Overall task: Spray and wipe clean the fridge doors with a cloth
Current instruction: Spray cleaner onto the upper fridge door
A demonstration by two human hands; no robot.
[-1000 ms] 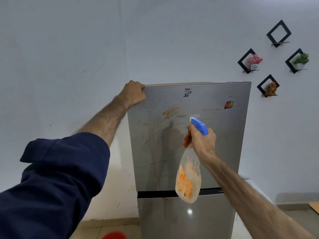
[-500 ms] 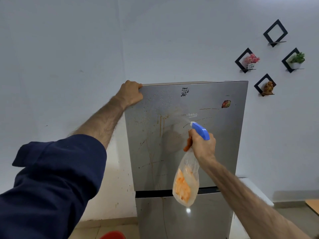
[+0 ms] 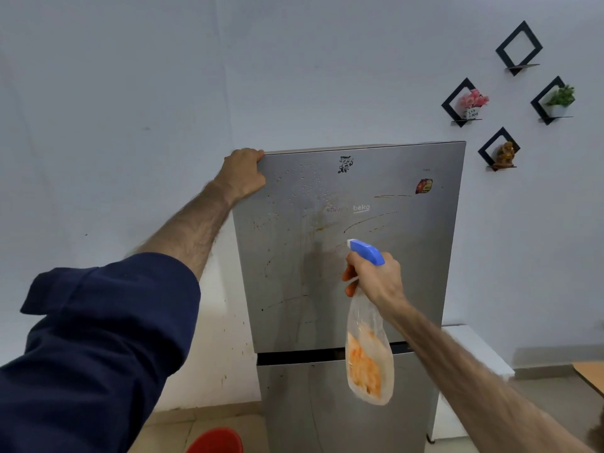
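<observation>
A grey two-door fridge stands ahead; its upper door [image 3: 408, 256] carries brown streaks, wet droplets and running liquid near the top left. The lower door [image 3: 304, 403] shows below a dark gap. My left hand [image 3: 242, 173] grips the upper door's top left corner. My right hand [image 3: 376, 279] holds a spray bottle [image 3: 367, 354] with a blue nozzle and clear body, pointed at the upper door's middle. No cloth is in view.
A red bucket [image 3: 215, 441] sits on the floor at the fridge's lower left. A white unit [image 3: 474, 351] stands right of the fridge. Black diamond wall shelves [image 3: 464, 103] with small plants and a figurine hang at upper right. A wooden corner [image 3: 590, 374] shows far right.
The spray bottle moved slightly down and right on the upper door. The brown stain near the logo has thinned and run downward. My left hand kept its grip.
</observation>
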